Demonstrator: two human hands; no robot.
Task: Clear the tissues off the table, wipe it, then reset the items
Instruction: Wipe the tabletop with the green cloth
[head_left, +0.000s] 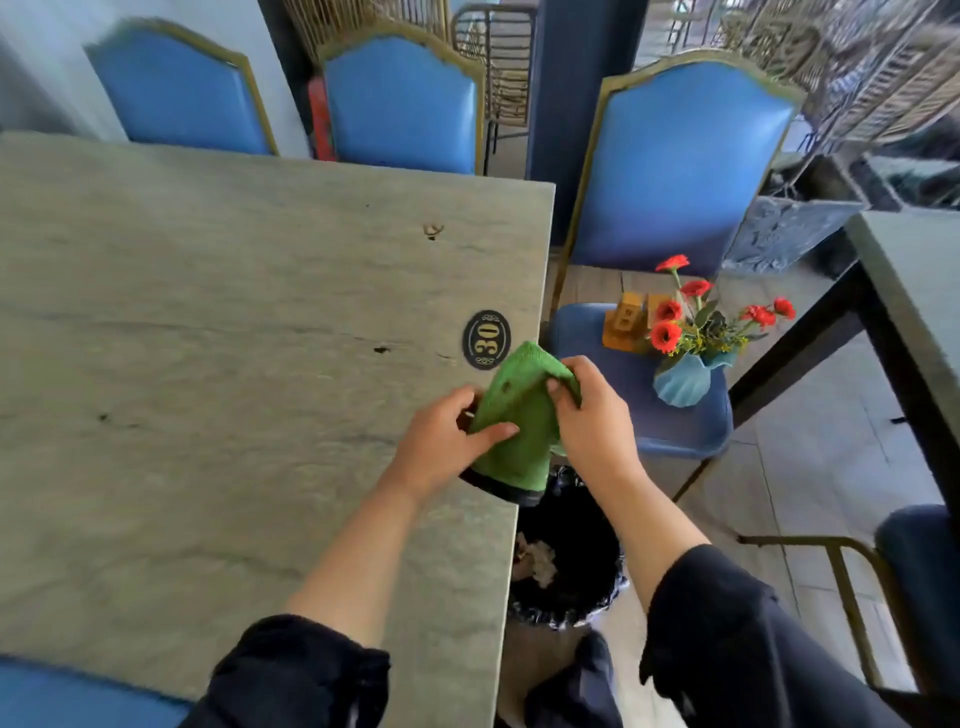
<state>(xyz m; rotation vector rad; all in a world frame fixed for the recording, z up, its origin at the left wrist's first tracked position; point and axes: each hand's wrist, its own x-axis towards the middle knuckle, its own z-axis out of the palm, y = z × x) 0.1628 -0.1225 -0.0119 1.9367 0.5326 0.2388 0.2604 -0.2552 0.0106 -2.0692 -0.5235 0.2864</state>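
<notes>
With our left hand (441, 436) and right hand (587, 415) both gripping the green cloth (514, 415) at the table's (208, 312) right edge, we should fold it flat before wiping.

So the green cloth (519, 415) is a fuzzy microfibre one, folded over and held up just above the near right edge of the worktop (234, 338), left hand (441, 441) and right hand (587, 415) both pinching it. The worktop's grey and stone-looking, bare apart from a black oval "30" plaque (487, 340). The vase of red flowers (685, 353) and wooden holder (628, 322) sit on the blue chair seat (675, 421) beside it. Crumpled tissues (537, 564) lie in the black-lined bin (566, 551) below.
</notes>
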